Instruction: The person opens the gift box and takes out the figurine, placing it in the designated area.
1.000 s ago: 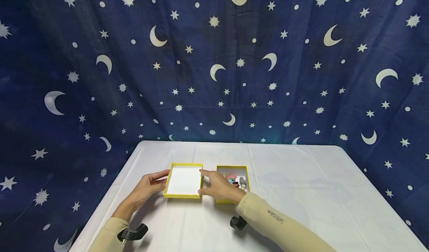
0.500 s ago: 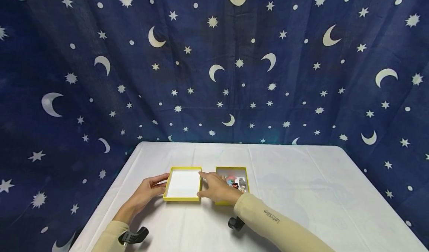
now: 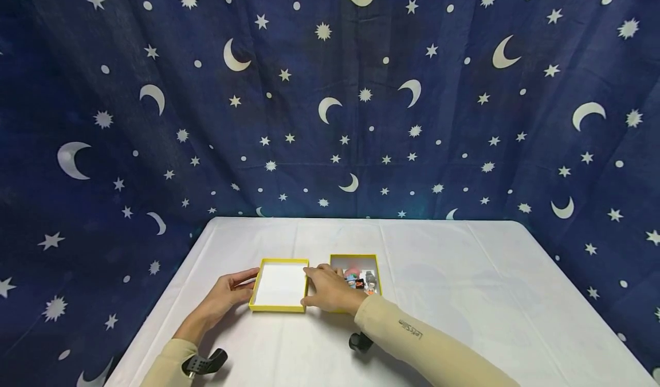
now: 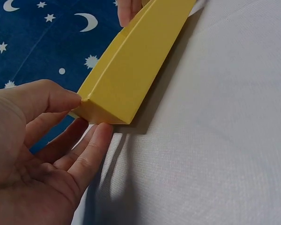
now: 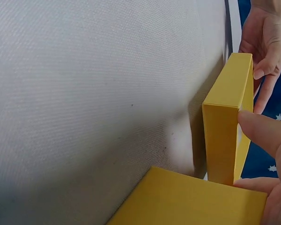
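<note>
A shallow box lid (image 3: 281, 284), yellow outside and white inside, lies between both hands with its hollow side up. My left hand (image 3: 222, 298) holds its left side; in the left wrist view the thumb is at the upper edge and fingertips touch lower down near a corner of the lid (image 4: 136, 61). At the opposite side, my right hand (image 3: 330, 289) grips the rim with thumb and fingers. Whether the lid touches the table cannot be told. Partly behind the right hand stands a yellow box (image 3: 378, 272) holding several small colourful figures (image 3: 356, 278).
A white cloth covers the table (image 3: 454, 295). Behind it hangs a dark blue curtain (image 3: 309, 118) with moons and stars. Black wrist-worn devices (image 3: 205, 362) show below the hands. The box's yellow side (image 5: 192, 201) is close beside the lid in the right wrist view.
The lid has come down slightly and a little toward me, with both hands still on it. The box with the figures stays in place while the view shifts a bit.
</note>
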Available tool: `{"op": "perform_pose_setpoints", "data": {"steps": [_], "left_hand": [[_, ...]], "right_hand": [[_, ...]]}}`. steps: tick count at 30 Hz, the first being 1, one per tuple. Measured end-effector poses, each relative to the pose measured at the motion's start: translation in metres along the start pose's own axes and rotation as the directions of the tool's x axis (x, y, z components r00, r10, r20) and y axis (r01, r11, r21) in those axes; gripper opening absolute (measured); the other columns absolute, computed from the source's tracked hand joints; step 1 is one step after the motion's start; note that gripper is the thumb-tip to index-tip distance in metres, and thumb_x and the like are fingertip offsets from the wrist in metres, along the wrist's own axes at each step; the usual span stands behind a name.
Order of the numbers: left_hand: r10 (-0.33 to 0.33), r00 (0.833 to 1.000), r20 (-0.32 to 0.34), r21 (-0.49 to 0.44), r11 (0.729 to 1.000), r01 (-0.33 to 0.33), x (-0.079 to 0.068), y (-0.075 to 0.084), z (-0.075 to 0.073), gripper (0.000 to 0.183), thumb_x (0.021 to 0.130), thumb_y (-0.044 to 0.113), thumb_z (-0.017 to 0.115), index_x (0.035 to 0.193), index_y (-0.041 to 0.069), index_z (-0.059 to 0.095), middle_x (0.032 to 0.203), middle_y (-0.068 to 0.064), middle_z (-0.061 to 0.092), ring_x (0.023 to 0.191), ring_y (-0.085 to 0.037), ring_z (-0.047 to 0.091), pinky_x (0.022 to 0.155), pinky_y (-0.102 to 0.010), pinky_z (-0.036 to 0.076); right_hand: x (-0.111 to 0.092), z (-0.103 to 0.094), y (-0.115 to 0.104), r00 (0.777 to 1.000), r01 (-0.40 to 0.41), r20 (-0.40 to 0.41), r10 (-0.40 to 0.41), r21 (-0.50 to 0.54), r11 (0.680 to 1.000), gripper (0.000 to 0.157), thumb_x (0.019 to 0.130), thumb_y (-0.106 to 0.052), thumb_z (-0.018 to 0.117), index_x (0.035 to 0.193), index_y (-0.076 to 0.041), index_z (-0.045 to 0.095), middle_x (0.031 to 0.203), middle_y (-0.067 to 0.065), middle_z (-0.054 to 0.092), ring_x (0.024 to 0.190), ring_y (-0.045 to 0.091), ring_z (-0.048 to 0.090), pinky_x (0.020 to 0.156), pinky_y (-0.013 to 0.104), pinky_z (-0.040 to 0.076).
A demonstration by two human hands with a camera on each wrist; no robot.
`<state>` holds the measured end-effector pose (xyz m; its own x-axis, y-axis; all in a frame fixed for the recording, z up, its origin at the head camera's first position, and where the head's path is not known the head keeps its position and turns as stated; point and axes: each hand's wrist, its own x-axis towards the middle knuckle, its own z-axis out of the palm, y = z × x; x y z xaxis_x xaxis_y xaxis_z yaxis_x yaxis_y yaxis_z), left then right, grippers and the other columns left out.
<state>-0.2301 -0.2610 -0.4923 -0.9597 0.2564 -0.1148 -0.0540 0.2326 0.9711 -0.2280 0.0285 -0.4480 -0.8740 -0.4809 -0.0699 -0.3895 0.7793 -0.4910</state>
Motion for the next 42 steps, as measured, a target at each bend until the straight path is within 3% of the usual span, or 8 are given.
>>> {"op": "perform_pose_setpoints", "data": {"steps": [13,23,28,34,39,42], "left_hand": [[-0.039,0.999,0.007,0.029,0.999,0.039,-0.002,-0.003,0.000,0.069,0.090,0.002,0.067,0.153,-0.004,0.039,0.160,-0.025,0.036,0.146,-0.043,0.040,0.102,-0.022,0.052],[-0.047,0.999,-0.014,0.082,0.996,0.048,0.000,0.000,0.002,0.063,0.093,0.003,0.067,0.151,-0.003,0.043,0.156,-0.027,0.042,0.141,-0.041,0.047,0.092,-0.019,0.054],[-0.057,0.997,-0.051,0.090,0.994,0.062,-0.001,0.006,0.004,0.055,0.101,0.012,0.059,0.150,-0.006,0.042,0.154,-0.027,0.045,0.135,-0.035,0.055,0.091,-0.027,0.059],[-0.041,0.991,-0.124,0.120,0.991,0.056,-0.003,0.017,0.001,0.049,0.105,0.012,0.050,0.149,-0.008,0.043,0.151,-0.029,0.047,0.127,-0.032,0.060,0.096,-0.036,0.058],[-0.010,0.992,-0.130,0.110,0.994,0.025,-0.006,0.029,-0.003,0.050,0.106,0.015,0.049,0.151,-0.006,0.040,0.153,-0.028,0.045,0.133,-0.038,0.054,0.107,-0.048,0.051],[0.015,0.992,-0.124,0.113,0.994,-0.001,-0.007,0.035,-0.004,0.050,0.107,0.018,0.049,0.151,-0.005,0.040,0.154,-0.027,0.045,0.133,-0.037,0.054,0.108,-0.049,0.050]], "right_hand": [[0.000,0.000,-0.003,1.000,0.006,0.017,-0.005,-0.076,0.997,0.079,0.083,-0.040,0.083,0.148,-0.008,0.051,0.145,0.004,0.060,0.143,0.027,0.042,0.107,0.047,0.036],[0.001,0.003,-0.004,1.000,-0.004,0.011,0.005,-0.098,0.995,0.077,0.084,-0.040,0.082,0.148,-0.011,0.052,0.146,0.001,0.060,0.143,0.027,0.042,0.108,0.045,0.038],[0.000,0.000,-0.001,1.000,0.021,0.019,-0.020,-0.075,0.997,0.072,0.087,-0.042,0.077,0.149,-0.014,0.051,0.151,0.002,0.055,0.144,0.028,0.042,0.110,0.047,0.038],[-0.004,-0.015,0.004,0.995,0.074,0.073,-0.072,-0.019,0.997,0.068,0.093,-0.041,0.070,0.151,-0.013,0.048,0.159,0.010,0.044,0.149,0.036,0.035,0.119,0.060,0.033],[-0.006,-0.028,0.008,0.994,0.087,0.067,-0.089,0.029,0.996,0.065,0.094,-0.039,0.070,0.150,-0.013,0.049,0.161,0.013,0.040,0.151,0.042,0.031,0.119,0.064,0.031],[-0.008,-0.034,0.010,0.994,0.095,0.049,-0.098,0.054,0.994,0.064,0.094,-0.038,0.070,0.150,-0.014,0.050,0.161,0.014,0.040,0.151,0.039,0.032,0.119,0.062,0.032]]}}
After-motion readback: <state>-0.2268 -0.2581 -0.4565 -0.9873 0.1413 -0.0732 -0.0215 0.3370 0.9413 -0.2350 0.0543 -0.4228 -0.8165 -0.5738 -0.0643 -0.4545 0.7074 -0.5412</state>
